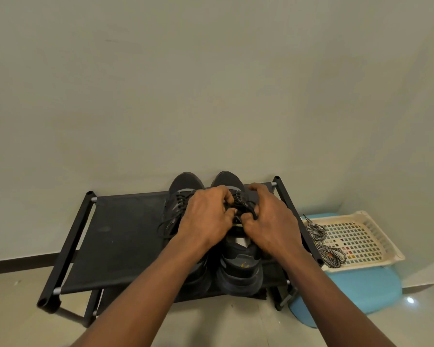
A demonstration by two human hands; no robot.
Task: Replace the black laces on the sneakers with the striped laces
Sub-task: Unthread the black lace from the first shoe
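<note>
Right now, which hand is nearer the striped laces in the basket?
Right. The right hand pinches the black laces just left of the striped laces; the left hand grips the same black laces, farther left.

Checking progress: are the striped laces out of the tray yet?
No, the striped laces lie in the cream tray; left hand and right hand grip the black laces.

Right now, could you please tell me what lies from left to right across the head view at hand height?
Black fabric-topped shoe rack → black sneaker with loose laces → left hand → right hand → black-and-white striped laces → cream perforated plastic tray. The second sneaker, whose black laces both hands grip, is left out.
</note>
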